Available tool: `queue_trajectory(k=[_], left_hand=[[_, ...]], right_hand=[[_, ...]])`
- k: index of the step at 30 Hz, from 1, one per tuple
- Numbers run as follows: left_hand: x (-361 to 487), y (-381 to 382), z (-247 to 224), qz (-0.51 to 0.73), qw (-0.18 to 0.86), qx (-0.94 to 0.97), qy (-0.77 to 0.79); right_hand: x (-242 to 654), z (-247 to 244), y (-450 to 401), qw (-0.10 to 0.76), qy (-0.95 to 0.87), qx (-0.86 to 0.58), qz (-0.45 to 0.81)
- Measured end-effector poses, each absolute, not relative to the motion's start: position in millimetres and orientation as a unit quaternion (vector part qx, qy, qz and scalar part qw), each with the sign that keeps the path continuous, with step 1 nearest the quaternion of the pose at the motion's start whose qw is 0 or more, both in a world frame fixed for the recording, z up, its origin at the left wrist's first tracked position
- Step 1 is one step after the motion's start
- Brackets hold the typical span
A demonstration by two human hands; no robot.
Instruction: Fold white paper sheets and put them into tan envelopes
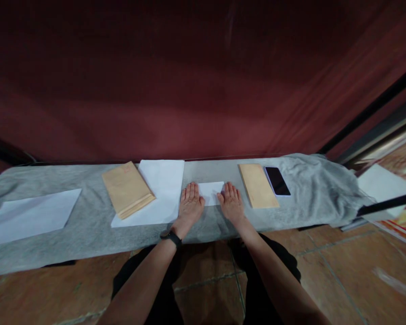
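A small white sheet of paper [211,193], perhaps folded, lies in front of me on the grey cloth. My left hand [191,201] rests flat on its left end, fingers stretched out and pointing away from me. On the right end my right hand [231,202] lies flat in the same way. Left of my left hand are larger white sheets [167,189], with a stack of brown envelopes [126,189] lying askew partly over them. Just right of my right hand lies another brown envelope or small stack [258,186].
A phone [278,181] with a dark screen lies beside the right-hand envelopes. More white paper [34,215] is at the far left. The grey cloth [98,237] covers a narrow bench against a dark red panel [196,108]. Printed sheets [401,221] lie at the lower right.
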State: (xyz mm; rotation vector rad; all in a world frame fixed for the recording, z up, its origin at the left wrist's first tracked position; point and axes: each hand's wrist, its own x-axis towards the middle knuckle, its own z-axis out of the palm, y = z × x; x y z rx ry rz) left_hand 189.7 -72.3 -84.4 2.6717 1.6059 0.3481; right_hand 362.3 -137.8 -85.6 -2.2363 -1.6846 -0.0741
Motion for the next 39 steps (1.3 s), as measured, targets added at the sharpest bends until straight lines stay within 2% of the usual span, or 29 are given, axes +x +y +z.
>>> queue_trajectory(k=[6, 11, 21, 33, 39], left_hand=[[198.3, -80.9, -71.5, 0.122, -0.004, 0.883, 0.452], [210.7, -85.7, -68.3, 0.080, 0.026, 0.920, 0.382], [218.2, -79.7, -69.4, 0.051, 0.033, 0.904, 0.422], [206.0, -77.2, -67.8, 0.076, 0.024, 0.865, 0.496], [180.2, -69.6, -46.8, 0.116, 0.015, 0.840, 0.530]], right_hand=[[356.1, -70.1, -131.7, 0.199, -0.647, -0.736, 0.016], [341.3, -65.3, -126.1, 0.211, -0.690, -0.689, 0.069], [339.0, -65.3, -118.9, 0.165, -0.669, -0.719, 0.092], [352.3, -83.5, -124.9, 0.162, -0.662, -0.732, -0.017], [363.8, -97.0, -126.6, 0.182, -0.660, -0.726, -0.058]])
